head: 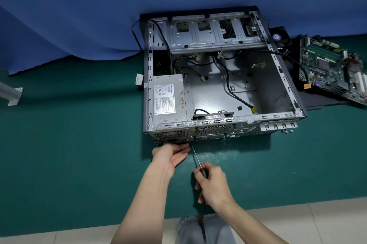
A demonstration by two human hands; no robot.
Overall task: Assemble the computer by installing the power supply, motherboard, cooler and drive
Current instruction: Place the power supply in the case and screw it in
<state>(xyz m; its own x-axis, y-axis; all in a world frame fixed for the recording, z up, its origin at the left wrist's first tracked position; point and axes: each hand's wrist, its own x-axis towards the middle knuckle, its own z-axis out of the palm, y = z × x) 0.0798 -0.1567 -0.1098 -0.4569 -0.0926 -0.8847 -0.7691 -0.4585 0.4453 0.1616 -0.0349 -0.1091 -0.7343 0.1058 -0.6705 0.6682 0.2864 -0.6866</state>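
Screwdriver (196,159), slim steel shaft, black handle, points tip-first at the perforated rear of the metal case (218,124), right hand (212,184) fingers clamped round its handle. The left hand (171,154), fingers straight together, touches that rear by the boxy grey power supply (168,97).

One open computer case (210,95) holds one power supply (168,101) in its near left corner. To its right lie one motherboard (333,69) and, farther off, one cooler (279,36). Near are two hands, a left hand (172,153) and a right hand (212,182), one screwdriver (196,159) and two small screws (286,131).
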